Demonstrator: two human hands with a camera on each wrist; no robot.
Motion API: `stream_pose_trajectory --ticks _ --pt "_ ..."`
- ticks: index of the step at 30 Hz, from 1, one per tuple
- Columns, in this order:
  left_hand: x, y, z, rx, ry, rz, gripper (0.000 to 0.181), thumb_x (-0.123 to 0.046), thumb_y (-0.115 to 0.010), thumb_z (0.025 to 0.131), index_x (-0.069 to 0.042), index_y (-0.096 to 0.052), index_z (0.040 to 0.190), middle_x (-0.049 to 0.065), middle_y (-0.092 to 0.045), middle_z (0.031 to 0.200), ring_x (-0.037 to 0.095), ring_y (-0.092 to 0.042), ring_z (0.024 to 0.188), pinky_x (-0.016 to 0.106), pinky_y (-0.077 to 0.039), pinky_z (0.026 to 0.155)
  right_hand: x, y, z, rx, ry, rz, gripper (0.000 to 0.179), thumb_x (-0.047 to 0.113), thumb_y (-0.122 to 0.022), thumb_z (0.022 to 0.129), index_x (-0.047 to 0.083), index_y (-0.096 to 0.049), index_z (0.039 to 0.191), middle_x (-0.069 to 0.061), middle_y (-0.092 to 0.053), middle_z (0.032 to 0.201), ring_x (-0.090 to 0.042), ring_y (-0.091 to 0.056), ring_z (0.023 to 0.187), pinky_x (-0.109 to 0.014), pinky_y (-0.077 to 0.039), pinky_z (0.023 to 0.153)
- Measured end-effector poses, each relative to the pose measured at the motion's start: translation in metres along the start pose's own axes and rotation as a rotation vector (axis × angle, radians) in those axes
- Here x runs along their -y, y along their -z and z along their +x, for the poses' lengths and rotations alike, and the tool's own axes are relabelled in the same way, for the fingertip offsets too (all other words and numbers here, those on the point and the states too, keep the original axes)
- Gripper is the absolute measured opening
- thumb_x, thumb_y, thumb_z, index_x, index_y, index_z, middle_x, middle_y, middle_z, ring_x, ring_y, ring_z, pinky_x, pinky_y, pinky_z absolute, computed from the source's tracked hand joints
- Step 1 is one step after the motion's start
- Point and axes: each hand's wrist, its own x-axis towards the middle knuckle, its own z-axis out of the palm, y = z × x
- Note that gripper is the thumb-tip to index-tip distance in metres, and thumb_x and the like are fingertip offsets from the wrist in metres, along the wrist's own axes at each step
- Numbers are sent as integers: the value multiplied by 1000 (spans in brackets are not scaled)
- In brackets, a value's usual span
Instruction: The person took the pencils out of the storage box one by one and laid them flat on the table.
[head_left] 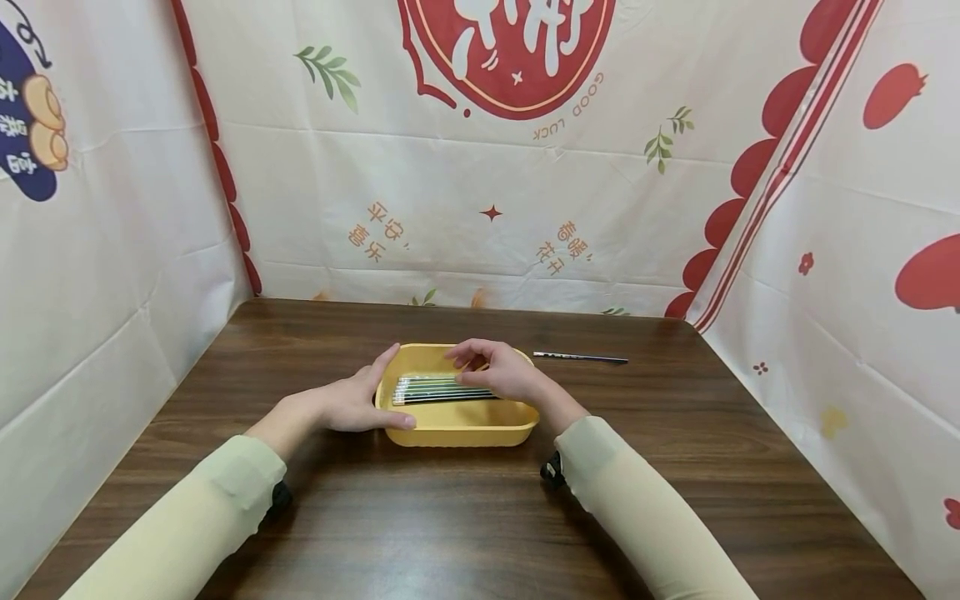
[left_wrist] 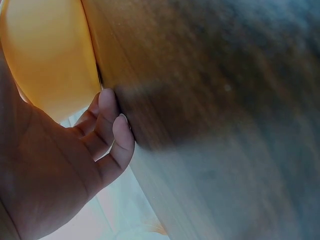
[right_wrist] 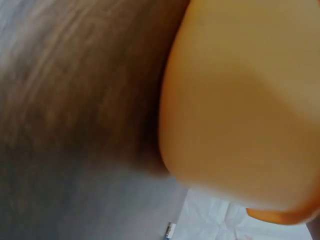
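A yellow plastic basket point(head_left: 457, 436) stands on the table, and several pencils point(head_left: 431, 390) lie side by side in it, their pale ends to the left. My left hand point(head_left: 348, 402) holds the basket's left end, thumb across the near rim and index finger by the far corner. In the left wrist view, the other fingers point(left_wrist: 107, 107) bend beside the outer wall. Over the pencils' right part reaches my right hand point(head_left: 498, 372), thumb close to them, with a gap between thumb and index finger. It hides the pencils' right ends. The right wrist view shows mostly the basket's outer wall point(right_wrist: 240, 110).
A single dark pencil point(head_left: 581, 357) lies on the table behind and to the right of the basket. The brown wooden table point(head_left: 420, 517) is bordered by white printed cloth point(head_left: 450, 183) at the back and both sides.
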Motion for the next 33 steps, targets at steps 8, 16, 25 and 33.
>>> stream_pose_trajectory --ticks 8,16,25,33 --pt "0 0 -1 1 10 12 137 -76 -79 88 -25 13 177 29 -12 181 49 -21 167 70 -28 130 -8 -7 4 3 -25 -9 37 10 -81 99 6 -75 135 -7 -73 111 -15 -65 97 -29 -53 87" --pt "-2 -2 -2 -4 8 17 137 -77 -78 88 -26 13 177 27 -10 182 50 -20 167 70 -27 130 -8 -11 2 116 -57 -80 33 8 -79 100 10 -77 132 -5 -77 113 -12 -67 102 -24 -54 88" --pt "-2 -2 -2 -2 7 23 135 -76 -77 89 -25 12 177 28 -11 182 50 -19 167 71 -26 130 -10 -14 0 189 -83 -161 29 6 -76 101 16 -81 128 0 -76 110 -10 -63 97 -24 -51 81" --pt "-2 -2 -2 -10 4 25 135 -76 -77 89 -24 10 177 28 -13 182 50 -20 167 70 -27 130 -9 -13 0 205 -61 -231 25 7 -78 100 19 -84 122 4 -76 105 -8 -63 93 -24 -52 81"
